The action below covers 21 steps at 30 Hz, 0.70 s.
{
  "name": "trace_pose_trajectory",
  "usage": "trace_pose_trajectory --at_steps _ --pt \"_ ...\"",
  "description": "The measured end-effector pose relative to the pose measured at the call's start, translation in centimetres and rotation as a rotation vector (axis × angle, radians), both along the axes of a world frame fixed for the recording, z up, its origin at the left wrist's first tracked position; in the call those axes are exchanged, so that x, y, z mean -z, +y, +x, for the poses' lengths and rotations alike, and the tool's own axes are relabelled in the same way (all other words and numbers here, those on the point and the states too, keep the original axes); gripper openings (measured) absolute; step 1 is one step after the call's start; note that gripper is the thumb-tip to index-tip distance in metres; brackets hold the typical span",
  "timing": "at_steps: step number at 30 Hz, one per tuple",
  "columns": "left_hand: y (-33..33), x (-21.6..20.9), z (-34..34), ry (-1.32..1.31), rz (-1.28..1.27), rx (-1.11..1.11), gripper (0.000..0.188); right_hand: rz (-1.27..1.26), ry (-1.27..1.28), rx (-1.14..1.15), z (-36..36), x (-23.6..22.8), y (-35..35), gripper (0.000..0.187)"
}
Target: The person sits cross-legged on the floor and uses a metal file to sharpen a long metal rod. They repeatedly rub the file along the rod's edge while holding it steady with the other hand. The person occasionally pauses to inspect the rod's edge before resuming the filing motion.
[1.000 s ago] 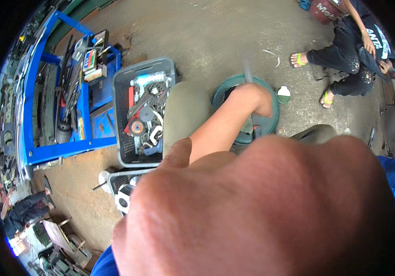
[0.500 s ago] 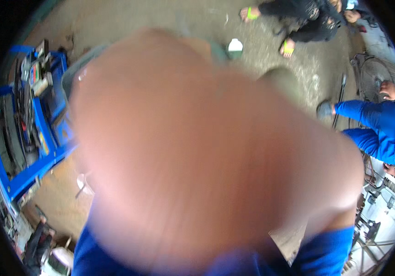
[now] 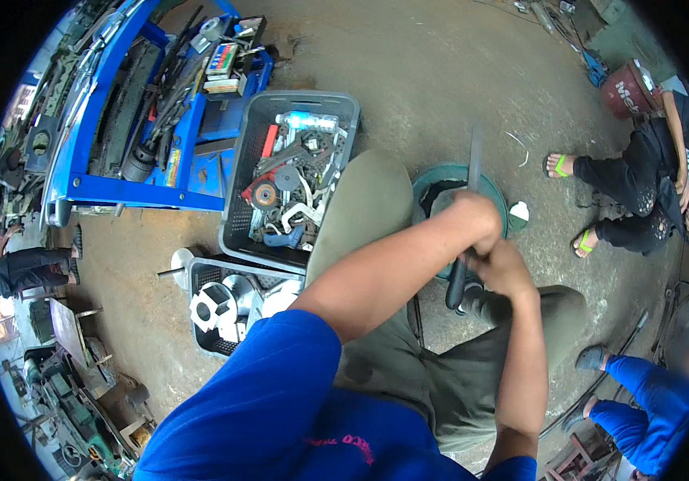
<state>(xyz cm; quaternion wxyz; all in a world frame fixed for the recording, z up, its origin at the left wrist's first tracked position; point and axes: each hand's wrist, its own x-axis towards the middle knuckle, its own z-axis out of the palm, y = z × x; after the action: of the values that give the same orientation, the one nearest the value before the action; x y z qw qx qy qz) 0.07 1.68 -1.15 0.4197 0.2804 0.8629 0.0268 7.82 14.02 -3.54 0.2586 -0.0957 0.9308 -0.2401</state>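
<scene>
A long tool with a flat grey blade and a black handle lies across a round green tub. Its blade points away from me, its handle toward me. My left hand is curled over the tool's middle, hiding the part beneath it. Close against it, beside the handle, my right hand is bent with its fingers drawn in. Whatever those fingers hold is hidden. Dark material shows inside the tub, between my knees.
Left of my knee stands a black crate of tools, with a smaller crate of metal parts nearer me. A blue metal rack stands beyond. A white-and-green container is beside the tub. Seated people are at right; a red bucket stands behind.
A blurred, skin-coloured shape that covered most of the view is gone. My hands, the tool and the tub now show. The view has shifted, so surroundings sit lower and further right.
</scene>
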Motion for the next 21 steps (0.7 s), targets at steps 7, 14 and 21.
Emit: trace_pose_trajectory --at_steps 7,14,21 --pt "2.4 0.3 -0.4 -0.070 -0.024 0.241 0.055 -0.071 -0.211 -0.197 -0.8 0.2 0.1 0.040" --pt "1.7 1.1 -1.3 -0.019 -0.060 0.106 0.059 0.202 -0.353 -0.242 -3.1 0.3 -2.2 0.040" --pt "1.0 1.4 -1.0 0.110 -0.075 0.097 0.043 0.213 -0.329 -0.395 -3.5 1.7 -2.3 0.043"
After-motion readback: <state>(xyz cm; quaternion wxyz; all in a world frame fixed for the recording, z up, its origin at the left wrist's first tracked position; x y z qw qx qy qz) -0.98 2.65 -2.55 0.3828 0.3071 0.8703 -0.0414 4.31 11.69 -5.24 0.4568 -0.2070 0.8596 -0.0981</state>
